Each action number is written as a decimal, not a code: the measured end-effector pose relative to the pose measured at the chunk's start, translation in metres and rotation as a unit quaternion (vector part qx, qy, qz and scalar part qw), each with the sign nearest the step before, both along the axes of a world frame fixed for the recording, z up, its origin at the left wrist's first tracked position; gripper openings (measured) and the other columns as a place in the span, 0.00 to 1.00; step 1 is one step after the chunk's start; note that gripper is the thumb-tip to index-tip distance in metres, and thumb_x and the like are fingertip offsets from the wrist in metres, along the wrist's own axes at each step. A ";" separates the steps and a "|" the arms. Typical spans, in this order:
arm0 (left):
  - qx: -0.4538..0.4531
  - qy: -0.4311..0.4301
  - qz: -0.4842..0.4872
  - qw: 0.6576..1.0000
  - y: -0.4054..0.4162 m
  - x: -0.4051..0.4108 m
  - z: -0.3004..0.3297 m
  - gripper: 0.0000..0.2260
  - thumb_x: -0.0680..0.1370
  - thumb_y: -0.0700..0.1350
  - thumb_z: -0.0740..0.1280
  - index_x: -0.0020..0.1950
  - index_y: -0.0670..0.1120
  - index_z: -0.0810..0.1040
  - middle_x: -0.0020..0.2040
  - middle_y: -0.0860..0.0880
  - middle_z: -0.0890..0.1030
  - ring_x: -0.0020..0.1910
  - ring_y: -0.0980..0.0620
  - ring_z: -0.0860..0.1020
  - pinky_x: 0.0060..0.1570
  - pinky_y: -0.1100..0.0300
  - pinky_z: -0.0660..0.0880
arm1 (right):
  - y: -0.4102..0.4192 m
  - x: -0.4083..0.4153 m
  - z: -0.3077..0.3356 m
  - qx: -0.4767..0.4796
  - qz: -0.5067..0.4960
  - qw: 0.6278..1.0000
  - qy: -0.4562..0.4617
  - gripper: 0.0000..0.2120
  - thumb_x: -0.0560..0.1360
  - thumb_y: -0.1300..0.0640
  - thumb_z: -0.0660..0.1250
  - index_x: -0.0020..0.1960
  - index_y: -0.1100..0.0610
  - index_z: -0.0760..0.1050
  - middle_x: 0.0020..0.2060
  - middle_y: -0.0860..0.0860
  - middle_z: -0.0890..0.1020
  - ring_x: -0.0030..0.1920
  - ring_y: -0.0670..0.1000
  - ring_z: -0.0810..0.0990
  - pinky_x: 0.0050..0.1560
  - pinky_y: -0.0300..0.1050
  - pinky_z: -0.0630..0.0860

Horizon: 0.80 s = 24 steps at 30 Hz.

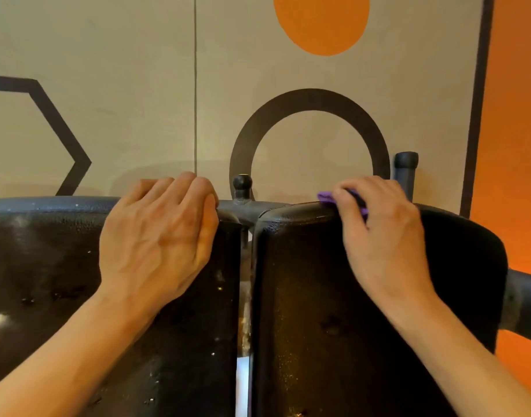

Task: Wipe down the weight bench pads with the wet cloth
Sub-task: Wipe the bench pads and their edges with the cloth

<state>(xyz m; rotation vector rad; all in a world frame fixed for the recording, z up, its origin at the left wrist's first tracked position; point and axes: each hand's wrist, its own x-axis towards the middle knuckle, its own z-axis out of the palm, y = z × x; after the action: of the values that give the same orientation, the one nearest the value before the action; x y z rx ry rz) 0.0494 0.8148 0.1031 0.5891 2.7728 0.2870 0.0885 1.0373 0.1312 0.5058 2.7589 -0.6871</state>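
Purple cloth (327, 197) under right hand (384, 236) fingers, apparently gripped, atop right pad (333, 296)

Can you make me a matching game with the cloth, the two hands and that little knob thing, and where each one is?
Things:
1. purple cloth
2. left hand
3. right hand
4. black knob

Places:
A. sticking up behind the gap between the two pads
B. resting bare on the top edge of the left pad
C. bunched under the fingers on the top edge of the right pad
D. pressing the cloth onto the right pad

Pairs: 1-C, 2-B, 3-D, 4-A
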 end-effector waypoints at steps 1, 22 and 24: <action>0.001 0.002 -0.004 1.000 -0.001 0.000 -0.001 0.16 0.83 0.49 0.51 0.47 0.45 0.75 0.41 0.47 0.76 0.38 0.44 0.76 0.47 0.48 0.69 | -0.025 -0.004 -0.005 0.008 0.058 0.998 -0.005 0.08 0.79 0.53 0.59 0.48 0.52 0.77 0.44 0.45 0.78 0.47 0.44 0.72 0.50 0.33 0.67; 0.019 0.049 0.003 0.999 0.003 0.000 -0.003 0.13 0.83 0.47 0.53 0.44 0.46 0.72 0.38 0.49 0.74 0.35 0.47 0.73 0.45 0.50 0.68 | -0.030 0.009 -0.004 0.038 0.354 0.935 -0.003 0.13 0.79 0.57 0.60 0.63 0.57 0.74 0.59 0.52 0.77 0.64 0.52 0.72 0.72 0.50 0.62; 0.018 0.051 0.003 0.999 0.003 -0.001 -0.004 0.13 0.84 0.47 0.53 0.45 0.46 0.73 0.39 0.48 0.75 0.36 0.47 0.74 0.46 0.50 0.68 | -0.035 0.002 -0.004 0.010 0.302 0.953 0.006 0.11 0.79 0.56 0.59 0.59 0.56 0.75 0.55 0.50 0.78 0.59 0.49 0.75 0.72 0.49 0.62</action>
<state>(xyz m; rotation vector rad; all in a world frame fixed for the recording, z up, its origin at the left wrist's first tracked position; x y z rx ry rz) 0.0486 0.8176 0.0993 0.6220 2.8724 0.3171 0.0904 1.0027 0.1268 -0.3397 2.7027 -0.5034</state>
